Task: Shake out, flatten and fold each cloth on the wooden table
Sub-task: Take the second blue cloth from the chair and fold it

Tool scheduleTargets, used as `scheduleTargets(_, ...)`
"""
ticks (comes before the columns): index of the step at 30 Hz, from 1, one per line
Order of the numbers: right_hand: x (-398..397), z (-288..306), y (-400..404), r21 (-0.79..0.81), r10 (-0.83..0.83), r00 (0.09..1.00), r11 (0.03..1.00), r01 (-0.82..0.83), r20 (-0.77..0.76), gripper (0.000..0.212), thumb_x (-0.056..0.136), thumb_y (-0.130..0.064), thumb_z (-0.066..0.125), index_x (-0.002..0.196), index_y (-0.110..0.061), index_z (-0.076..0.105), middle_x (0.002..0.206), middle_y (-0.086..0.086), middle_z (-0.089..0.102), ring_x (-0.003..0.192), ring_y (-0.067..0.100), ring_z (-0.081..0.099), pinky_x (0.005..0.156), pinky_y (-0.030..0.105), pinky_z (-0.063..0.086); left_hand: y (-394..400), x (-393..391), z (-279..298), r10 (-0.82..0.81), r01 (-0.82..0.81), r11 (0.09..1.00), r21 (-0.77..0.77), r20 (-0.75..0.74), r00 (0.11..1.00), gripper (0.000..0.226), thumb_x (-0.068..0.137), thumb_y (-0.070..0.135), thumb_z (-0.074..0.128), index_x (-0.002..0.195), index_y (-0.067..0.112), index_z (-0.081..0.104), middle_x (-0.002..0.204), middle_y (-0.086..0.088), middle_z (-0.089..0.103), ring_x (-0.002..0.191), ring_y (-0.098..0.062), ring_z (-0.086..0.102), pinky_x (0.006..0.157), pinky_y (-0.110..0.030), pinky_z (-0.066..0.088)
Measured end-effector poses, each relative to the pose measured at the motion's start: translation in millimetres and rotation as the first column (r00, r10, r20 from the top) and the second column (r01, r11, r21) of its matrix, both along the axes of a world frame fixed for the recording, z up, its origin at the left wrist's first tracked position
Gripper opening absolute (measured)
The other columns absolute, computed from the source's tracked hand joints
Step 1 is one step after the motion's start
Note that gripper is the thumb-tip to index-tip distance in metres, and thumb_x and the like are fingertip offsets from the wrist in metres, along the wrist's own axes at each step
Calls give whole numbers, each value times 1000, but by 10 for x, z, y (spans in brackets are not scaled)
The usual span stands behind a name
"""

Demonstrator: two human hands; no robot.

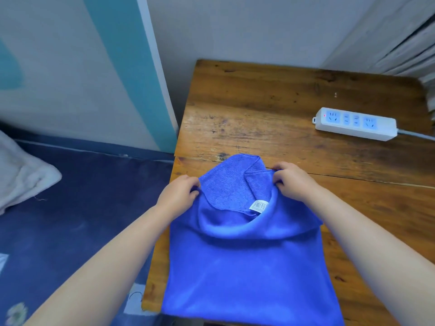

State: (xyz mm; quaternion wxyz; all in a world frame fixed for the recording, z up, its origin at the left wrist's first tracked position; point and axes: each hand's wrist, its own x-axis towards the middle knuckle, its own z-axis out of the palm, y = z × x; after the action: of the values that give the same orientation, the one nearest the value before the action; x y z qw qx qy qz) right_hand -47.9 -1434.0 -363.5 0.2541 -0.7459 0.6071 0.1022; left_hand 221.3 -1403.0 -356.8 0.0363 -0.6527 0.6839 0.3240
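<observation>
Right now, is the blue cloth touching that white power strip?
Apart. The head view shows bare wooden table between the blue cloth and the white power strip.

a blue cloth lies on the wooden table. the left hand and right hand each pinch a top corner, raised so the upper part sags, showing a white label, seemingly on an inner layer. a white power strip sits well apart, far right.
</observation>
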Motion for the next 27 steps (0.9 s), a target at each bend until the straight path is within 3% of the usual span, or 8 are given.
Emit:
scheduleTargets(5, -33, 54, -62, 84, 78, 993, 994, -71, -84, 27, 86, -10, 47, 102, -14, 69, 103, 7, 58, 108, 28, 45, 82, 26, 35, -259, -167, 41, -37, 32, 996, -81, -64, 997, 16, 95, 15, 45, 104, 6, 55, 109, -9, 56, 104, -25, 51, 81, -31, 40)
scheduleTargets(9, -288, 195, -89, 144, -137, 989, 981, 129, 50, 17, 81, -4, 56, 92, -3, 70, 87, 5, 47, 94, 25, 50, 69, 22, 28, -570, -364, 37, -131, 128, 990, -65, -57, 990, 8, 89, 12, 48, 90, 7, 53, 105, -11, 55, 104, -27, 49, 84, -35, 41)
scheduleTargets(11, -471, 271, -46, 196, -245, 966, 954, 226, 78, 12, 80, -1, 59, 80, -9, 69, 90, 6, 49, 87, 20, 48, 73, 23, 33, -719, -500, 22, -217, 216, 976, -10, -21, 976, 4, 85, 12, 50, 84, 9, 53, 107, -10, 54, 107, -27, 49, 86, -36, 44)
scheduleTargets(14, -677, 296, 31, 245, -409, 906, 895, 373, 113, 28, 78, 3, 59, 59, -18, 57, 78, 1, 49, 83, 19, 49, 73, 24, 36, -869, -693, 3, -301, 303, 951, 55, -38, 953, 10, 80, 7, 51, 83, 5, 61, 119, -9, 54, 113, -25, 48, 84, -26, 41)
scheduleTargets(18, -833, 282, 37, 239, -467, 884, 863, 445, 37, 21, 79, 4, 56, 61, -8, 58, 65, -2, 46, 69, 19, 48, 61, 23, 35, -983, -903, -11, -381, 387, 913, 129, -75, 922, 8, 83, 7, 54, 82, 8, 62, 131, -4, 50, 120, -20, 45, 82, -20, 34)
scheduleTargets(21, -855, 261, 27, 196, -429, 902, 882, 429, -42, 19, 76, 2, 53, 60, -5, 57, 55, 1, 45, 67, 23, 46, 48, 22, 30, -1028, -944, -55, -435, 440, 868, 231, -77, 897, 15, 81, 8, 58, 68, 15, 54, 101, -2, 50, 96, -21, 48, 81, -23, 38)
scheduleTargets(23, -870, 236, 3, 155, -451, 892, 879, 452, -42, 19, 76, 2, 52, 60, -5, 59, 61, 11, 48, 65, 22, 45, 47, 23, 29, -1034, -980, -52, -435, 459, 831, 313, -147, 888, 27, 80, 6, 59, 59, 18, 48, 85, 2, 45, 77, -15, 46, 69, -19, 39)
scheduleTargets(27, -859, 154, -20, 56, -493, 869, 867, 494, -34, 19, 78, -1, 50, 67, -7, 65, 80, 19, 50, 75, 29, 52, 62, 23, 30, -1032, -956, 18, -440, 473, 795, 381, -175, 881, 27, 81, 4, 59, 61, 17, 48, 69, 3, 46, 60, -11, 40, 47, -10, 31)
